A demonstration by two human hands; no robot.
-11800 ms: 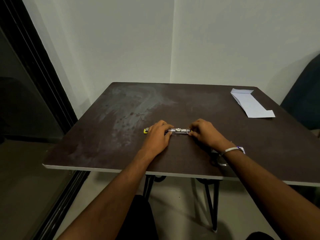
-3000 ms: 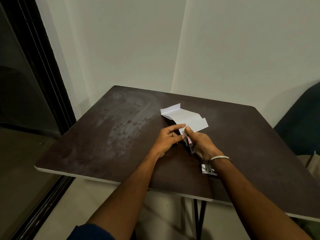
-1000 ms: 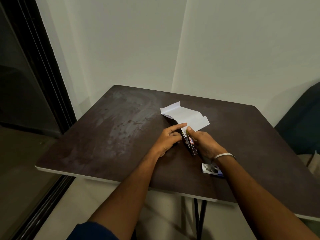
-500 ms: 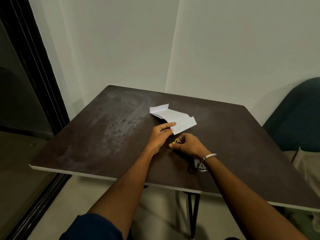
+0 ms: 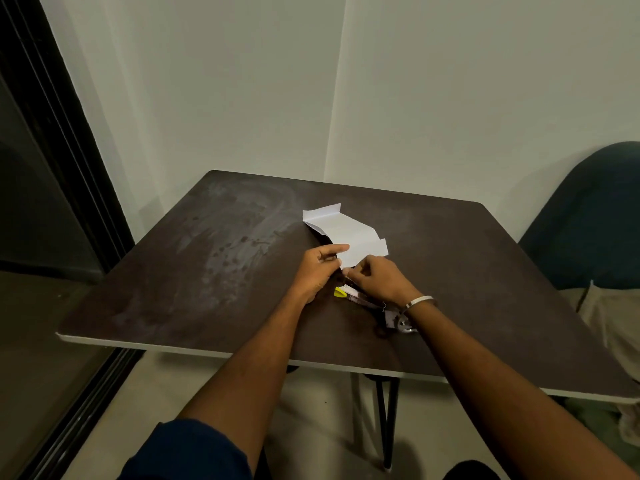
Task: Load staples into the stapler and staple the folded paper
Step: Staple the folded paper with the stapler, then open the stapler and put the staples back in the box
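Flat, stapler point(image 5: 355, 296) lies yellow tip pointing left.

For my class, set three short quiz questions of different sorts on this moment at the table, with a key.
1. True or false: the stapler is held in the right hand.
2. Multiple choice: which hands touch the folded paper? A) left only B) right only C) both
3. Fill in: the stapler's near tip is coloured ____.

Key:
1. False; it lies on the table, partly under the right wrist.
2. C; the left hand and the right hand both pinch its near corner.
3. Yellow.
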